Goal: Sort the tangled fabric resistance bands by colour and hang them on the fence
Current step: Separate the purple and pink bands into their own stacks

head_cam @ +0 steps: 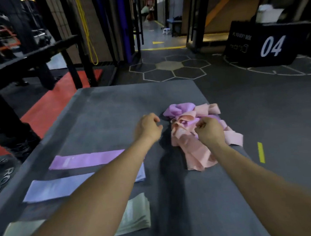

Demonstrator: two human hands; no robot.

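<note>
**Bands partly sorted; both hands at the tangle**

Resistance bands in pink and lilac lie in a tangled heap [194, 131] on the grey mat [113, 109], directly under and beyond the right hand [210, 132]. That hand sits on the heap with fingers curled; it appears to pinch pink fabric, though blur prevents certainty. Left hand [148, 127] hovers just left of the heap, fingers loosely curled, holding nothing. Nearer than the left hand, beneath its forearm, three flattened bands lie side by side: purple band [84, 159], pale blue band [54, 188], grey-green band [137, 213].
</note>
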